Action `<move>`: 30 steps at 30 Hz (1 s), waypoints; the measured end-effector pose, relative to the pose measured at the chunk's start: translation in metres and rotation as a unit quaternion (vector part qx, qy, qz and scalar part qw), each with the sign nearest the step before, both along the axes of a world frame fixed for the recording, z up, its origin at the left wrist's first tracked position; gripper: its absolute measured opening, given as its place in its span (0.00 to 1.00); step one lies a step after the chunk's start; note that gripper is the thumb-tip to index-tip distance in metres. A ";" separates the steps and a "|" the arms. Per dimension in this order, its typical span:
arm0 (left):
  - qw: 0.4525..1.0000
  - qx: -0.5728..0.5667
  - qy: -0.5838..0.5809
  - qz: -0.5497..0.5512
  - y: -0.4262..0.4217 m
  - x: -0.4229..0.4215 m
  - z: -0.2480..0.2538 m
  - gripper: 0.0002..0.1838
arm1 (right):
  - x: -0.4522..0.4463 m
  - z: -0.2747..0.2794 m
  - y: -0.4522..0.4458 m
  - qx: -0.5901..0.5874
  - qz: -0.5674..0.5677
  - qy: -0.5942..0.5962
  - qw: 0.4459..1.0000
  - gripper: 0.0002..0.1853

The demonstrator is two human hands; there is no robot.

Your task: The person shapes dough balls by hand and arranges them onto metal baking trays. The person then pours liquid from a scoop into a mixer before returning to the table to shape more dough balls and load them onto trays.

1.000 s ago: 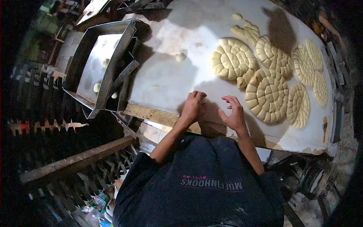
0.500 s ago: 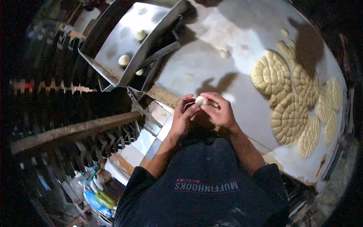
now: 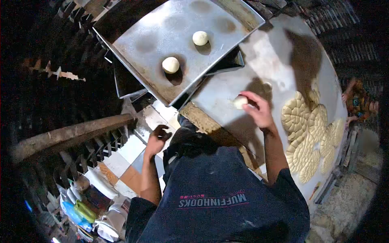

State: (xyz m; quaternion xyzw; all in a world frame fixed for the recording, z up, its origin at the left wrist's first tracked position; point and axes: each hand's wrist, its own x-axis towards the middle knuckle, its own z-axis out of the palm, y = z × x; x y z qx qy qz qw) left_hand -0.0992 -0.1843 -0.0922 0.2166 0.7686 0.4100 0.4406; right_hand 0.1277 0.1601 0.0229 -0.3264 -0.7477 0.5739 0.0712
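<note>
Your right hand [image 3: 261, 110] has a dough ball [image 3: 240, 102] pinched between thumb and fingertips over the table [image 3: 227, 93], off the near corner of the metal tray [image 3: 162, 28]; whether the ball hangs clear of the tabletop, you can't tell from this angle. Your left hand [image 3: 159, 139] is over the floor beside that tray, fingers loosely curled, with nothing visible in them. The step in hand looks to be handling single balls of dough, and a move from here would call for a light pinch, so the round shape isn't dented, and for clearing the tray's raised rim if the ball goes that way. Inside the tray sit a front ball [image 3: 170, 65] and a back ball [image 3: 200, 38], well apart on bare metal marked with dark round patches. Below it is a lower tray [image 3: 125, 81] (too dark in there to say what it holds). On the table, a loose ball [image 3: 267, 86] lies just beyond your right hand, and scored dough rounds [image 3: 298, 117] crowd together farther to your right.
</note>
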 end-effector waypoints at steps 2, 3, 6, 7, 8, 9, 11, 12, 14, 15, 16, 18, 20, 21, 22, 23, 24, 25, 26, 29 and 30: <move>0.997 -0.007 0.028 0.076 -0.027 -0.019 -0.061 0.16 | -0.017 0.042 -0.001 -0.316 -0.098 0.175 0.927 0.31; 0.993 -0.020 0.053 0.100 -0.043 -0.027 -0.094 0.17 | -0.030 0.065 -0.001 -0.311 -0.098 0.174 0.929 0.31; 0.983 -0.058 0.145 0.100 -0.078 -0.036 -0.161 0.18 | -0.073 0.100 0.001 -0.231 -0.015 0.226 0.946 0.34; 0.981 -0.096 0.139 0.090 -0.071 -0.036 -0.144 0.18 | -0.094 0.130 -0.003 -0.151 0.012 0.217 0.964 0.31; 0.981 -0.099 0.150 0.068 -0.069 -0.041 -0.142 0.18 | -0.114 0.141 -0.002 -0.110 -0.003 0.183 0.977 0.29; 0.981 -0.103 0.160 0.044 -0.068 -0.044 -0.142 0.18 | -0.135 0.148 0.000 -0.069 -0.020 0.149 0.986 0.28; 0.984 -0.089 0.144 0.060 -0.061 -0.048 -0.135 0.17 | -0.182 0.140 0.013 -0.021 0.055 0.230 0.972 0.25; 0.984 -0.074 0.136 0.085 -0.055 -0.049 -0.129 0.17 | -0.207 0.130 0.026 0.018 0.095 0.212 0.972 0.23; 0.983 -0.069 0.120 0.118 -0.052 -0.051 -0.135 0.16 | -0.256 0.114 0.048 0.134 0.156 0.168 0.964 0.21; 0.983 -0.068 0.117 0.122 -0.056 -0.051 -0.142 0.16 | -0.278 0.105 0.057 0.208 0.178 0.141 0.951 0.20; 0.982 -0.054 0.092 0.155 -0.060 -0.048 -0.149 0.15 | -0.297 0.095 0.065 0.207 0.184 0.139 0.951 0.20; 0.978 0.009 0.070 0.197 -0.088 -0.035 -0.201 0.14 | -0.328 0.073 0.078 0.321 0.209 0.069 0.921 0.23; 0.974 -0.019 -0.021 0.225 -0.105 -0.019 -0.202 0.13 | -0.343 0.053 0.091 0.378 0.261 0.039 0.887 0.26; 0.963 -0.041 -0.104 0.247 -0.112 -0.012 -0.199 0.12 | -0.344 0.048 0.094 0.437 0.303 0.015 0.847 0.28; 0.954 -0.042 -0.130 0.267 -0.120 -0.001 -0.192 0.11 | -0.339 0.050 0.092 0.458 0.301 0.048 0.835 0.32; 0.944 -0.064 -0.131 0.296 -0.142 0.017 -0.223 0.10 | -0.332 0.056 0.091 0.460 0.298 0.042 0.835 0.32; 0.935 -0.118 -0.142 0.302 -0.150 0.030 -0.221 0.11 | -0.321 0.065 0.092 0.471 0.237 0.095 0.844 0.34; 0.923 -0.140 -0.175 0.312 -0.167 0.042 -0.229 0.13 | -0.306 0.077 0.094 0.480 0.174 0.144 0.847 0.35; 0.908 -0.190 -0.195 0.319 -0.174 0.052 -0.219 0.13 | -0.288 0.095 0.096 0.486 0.118 0.176 0.848 0.31; 0.806 -0.289 -0.281 0.434 -0.186 0.065 -0.214 0.12 | -0.203 0.122 0.149 0.215 -0.027 0.412 0.885 0.19; 0.824 -0.280 -0.262 0.418 -0.185 0.061 -0.216 0.12 | -0.171 0.122 0.165 0.217 -0.182 0.379 0.881 0.16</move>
